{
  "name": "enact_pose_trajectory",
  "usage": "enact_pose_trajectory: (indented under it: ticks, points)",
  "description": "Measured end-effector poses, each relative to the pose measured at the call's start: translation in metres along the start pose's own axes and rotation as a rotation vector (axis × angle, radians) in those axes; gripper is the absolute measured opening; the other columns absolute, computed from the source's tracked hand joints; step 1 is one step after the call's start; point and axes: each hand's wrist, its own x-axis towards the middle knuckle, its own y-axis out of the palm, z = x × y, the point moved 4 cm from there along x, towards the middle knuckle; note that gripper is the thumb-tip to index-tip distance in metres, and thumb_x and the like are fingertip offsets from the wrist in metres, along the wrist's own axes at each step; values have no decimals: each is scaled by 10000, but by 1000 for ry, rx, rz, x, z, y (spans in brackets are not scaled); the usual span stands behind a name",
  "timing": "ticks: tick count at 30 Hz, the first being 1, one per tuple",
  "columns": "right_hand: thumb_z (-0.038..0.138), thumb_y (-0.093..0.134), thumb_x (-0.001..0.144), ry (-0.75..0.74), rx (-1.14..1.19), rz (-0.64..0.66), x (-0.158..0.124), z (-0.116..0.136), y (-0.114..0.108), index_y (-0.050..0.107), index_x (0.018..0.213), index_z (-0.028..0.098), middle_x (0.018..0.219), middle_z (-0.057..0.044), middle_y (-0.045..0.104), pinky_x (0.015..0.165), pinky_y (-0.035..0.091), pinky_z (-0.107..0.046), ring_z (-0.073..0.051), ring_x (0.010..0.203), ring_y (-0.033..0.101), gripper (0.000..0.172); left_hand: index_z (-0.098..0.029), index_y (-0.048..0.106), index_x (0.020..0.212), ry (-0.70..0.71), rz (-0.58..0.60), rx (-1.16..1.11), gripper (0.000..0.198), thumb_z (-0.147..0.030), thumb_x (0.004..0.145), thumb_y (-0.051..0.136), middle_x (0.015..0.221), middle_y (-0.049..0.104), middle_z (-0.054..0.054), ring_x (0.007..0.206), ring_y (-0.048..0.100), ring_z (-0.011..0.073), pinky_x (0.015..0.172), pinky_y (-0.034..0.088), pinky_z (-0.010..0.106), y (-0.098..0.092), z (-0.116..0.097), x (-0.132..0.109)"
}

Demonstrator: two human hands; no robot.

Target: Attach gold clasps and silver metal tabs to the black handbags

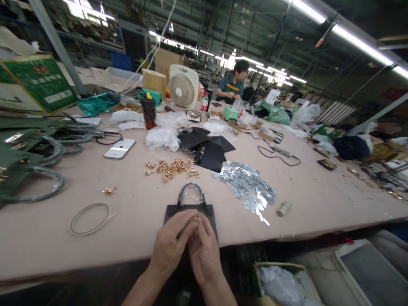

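Observation:
A small black handbag (172, 209) lies at the table's front edge, its looped handle (191, 185) wrapped in clear film and pointing away from me. Over the bag, my left hand (168, 240) and my right hand (205, 248) meet with fingers closed at a small gold metal fitting (195, 219). Whether the fitting is attached to the bag is hidden by my fingers. Beyond the bag lies a heap of gold metal fittings (174, 168). To the right of that spreads a pile of flat silver metal plates (245, 182).
Black bag pieces (212, 155) lie behind the heaps. Left are green bags (19, 153), a phone (120, 148) and a coiled strip (89, 219). A corded tool (280, 151) and a small cylinder (284, 208) lie right. A fan (183, 87) and a co-worker (231, 87) are farther back.

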Motion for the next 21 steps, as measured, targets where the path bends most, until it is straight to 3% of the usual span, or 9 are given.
enact_pose_trajectory:
  ticks: [2, 4, 7, 9, 16, 21]
  points:
    - [414, 824, 862, -144, -212, -33, -5, 13, -8, 715, 1217, 252, 1227, -64, 720, 991, 557, -322, -203, 1133, 674, 405, -233, 714, 1250, 83, 11, 35, 278, -191, 987, 634, 1190, 778, 60, 1094, 742, 186, 993, 609, 288, -2, -6, 1]
    - [390, 776, 906, -340, -465, -24, -10, 32, -11, 726, 1184, 250, 1164, -63, 721, 970, 555, -335, -212, 1099, 673, 316, -225, 689, 1280, 155, 40, 51, 303, -170, 987, 634, 1169, 777, 66, 1071, 745, 176, 968, 615, 269, -3, -14, 2]
    - [295, 715, 949, -602, -791, 129, -18, 61, -4, 772, 1012, 246, 1002, -51, 717, 883, 553, -325, -205, 974, 671, 99, -227, 646, 1346, 223, 90, 38, 359, -151, 996, 615, 1148, 763, 71, 1049, 738, 159, 937, 613, 240, -6, -24, 4]
    - [242, 698, 955, -689, -923, 225, -23, 76, 2, 786, 982, 260, 941, -48, 712, 830, 548, -326, -205, 913, 665, 94, -247, 634, 1369, 239, 115, 21, 386, -147, 997, 611, 1132, 755, 62, 1032, 732, 149, 918, 609, 225, -8, -30, 5]
    - [182, 695, 945, -726, -1011, 340, -34, 99, 4, 765, 951, 270, 862, -46, 677, 742, 525, -344, -217, 830, 635, 113, -266, 710, 1253, 176, 153, -83, 293, -209, 968, 676, 1016, 774, 45, 914, 742, 165, 815, 612, 221, -11, -46, 1]
    - [106, 676, 929, -876, -963, 399, -45, 101, -4, 769, 1015, 311, 833, -32, 678, 727, 521, -359, -217, 797, 630, 241, -252, 744, 1123, 64, 171, -183, 165, -260, 979, 663, 975, 786, 35, 890, 753, 167, 788, 611, 213, -6, -55, -4]
